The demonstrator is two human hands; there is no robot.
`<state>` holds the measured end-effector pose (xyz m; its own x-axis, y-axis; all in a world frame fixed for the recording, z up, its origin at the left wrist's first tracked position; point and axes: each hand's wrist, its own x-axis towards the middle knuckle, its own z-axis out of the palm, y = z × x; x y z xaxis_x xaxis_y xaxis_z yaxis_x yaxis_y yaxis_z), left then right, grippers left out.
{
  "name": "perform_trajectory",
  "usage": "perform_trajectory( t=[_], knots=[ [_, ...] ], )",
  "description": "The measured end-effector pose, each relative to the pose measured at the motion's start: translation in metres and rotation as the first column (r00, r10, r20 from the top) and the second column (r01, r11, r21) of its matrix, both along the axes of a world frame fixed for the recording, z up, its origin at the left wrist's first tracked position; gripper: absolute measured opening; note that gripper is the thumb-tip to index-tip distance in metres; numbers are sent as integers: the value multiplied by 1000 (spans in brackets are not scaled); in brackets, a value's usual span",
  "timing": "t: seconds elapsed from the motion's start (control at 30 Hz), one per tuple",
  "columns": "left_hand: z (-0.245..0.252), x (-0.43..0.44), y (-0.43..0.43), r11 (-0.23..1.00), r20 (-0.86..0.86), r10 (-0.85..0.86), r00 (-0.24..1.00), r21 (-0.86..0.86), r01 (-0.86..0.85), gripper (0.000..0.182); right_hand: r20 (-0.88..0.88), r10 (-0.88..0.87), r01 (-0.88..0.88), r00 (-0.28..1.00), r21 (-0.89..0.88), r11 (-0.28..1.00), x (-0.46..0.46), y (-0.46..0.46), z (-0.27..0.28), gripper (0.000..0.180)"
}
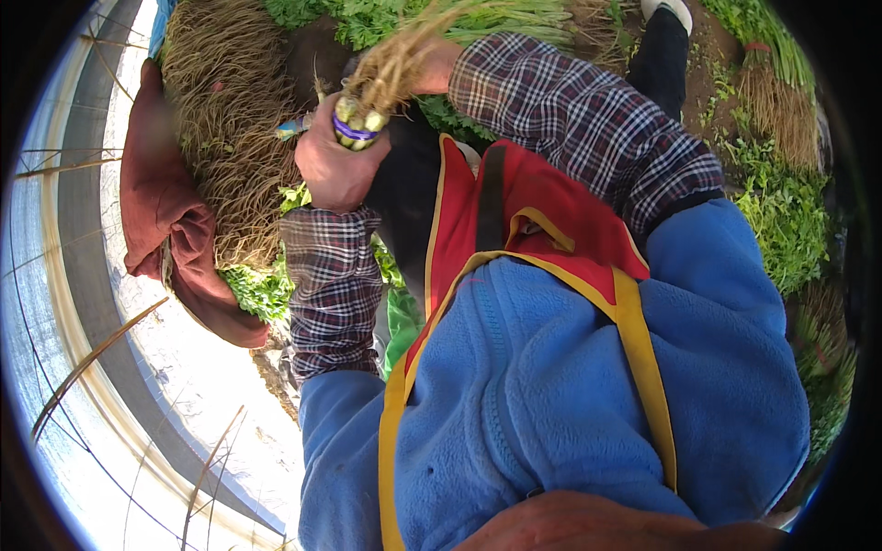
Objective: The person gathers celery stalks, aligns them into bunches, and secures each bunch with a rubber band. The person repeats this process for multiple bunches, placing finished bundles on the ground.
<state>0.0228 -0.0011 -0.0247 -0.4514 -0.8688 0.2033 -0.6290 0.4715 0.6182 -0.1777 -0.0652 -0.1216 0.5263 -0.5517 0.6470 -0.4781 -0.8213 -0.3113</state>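
Note:
My left hand (pixel 340 162) is closed around a bunch of celery-like stalks (pixel 372 121). A purple band (pixel 355 131) circles the pale stalks just below their brown roots (pixel 389 72), which point up and to the right. My right hand (pixel 439 65) is beside the roots, its fingers largely hidden behind them, so its grip is unclear. A small bluish object (pixel 295 127) shows beside my left hand; what it is cannot be made out.
Rooted plants (pixel 227 124) lie in a thick pile at left, beside a reddish-brown cloth (pixel 169 200). Leafy green bunches (pixel 510 21) lie ahead, with another banded bunch (pixel 778 89) at right. Thin bent sticks (pixel 89 361) stand along the plastic sheeting (pixel 52 289). Another dark-clothed leg (pixel 658 62) shows at upper right.

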Motion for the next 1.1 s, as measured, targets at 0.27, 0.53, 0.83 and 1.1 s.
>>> perform_trajectory(
  t=[0.27, 0.53, 0.83, 1.1],
  knots=[
    [-15, -18, 3, 836, 401, -160, 902, -432, 340, 54, -747, 90, -202, 659, -60, 978, -21, 5, 113, 30],
    [-44, -49, -11, 742, 505, 72, 860, -604, 293, 27, -604, -91, 157, 791, 57, 986, -32, 54, 113, 13],
    [-38, -51, -14, 918, 361, 115, 926, -394, 40, 32, -67, -501, 500, 863, 250, 829, 13, 183, 69, 57],
    [-23, -37, 3, 949, 41, -17, 999, -314, 29, 54, 289, -412, 154, 864, 627, 764, 10, 143, -29, 41]
  ],
)
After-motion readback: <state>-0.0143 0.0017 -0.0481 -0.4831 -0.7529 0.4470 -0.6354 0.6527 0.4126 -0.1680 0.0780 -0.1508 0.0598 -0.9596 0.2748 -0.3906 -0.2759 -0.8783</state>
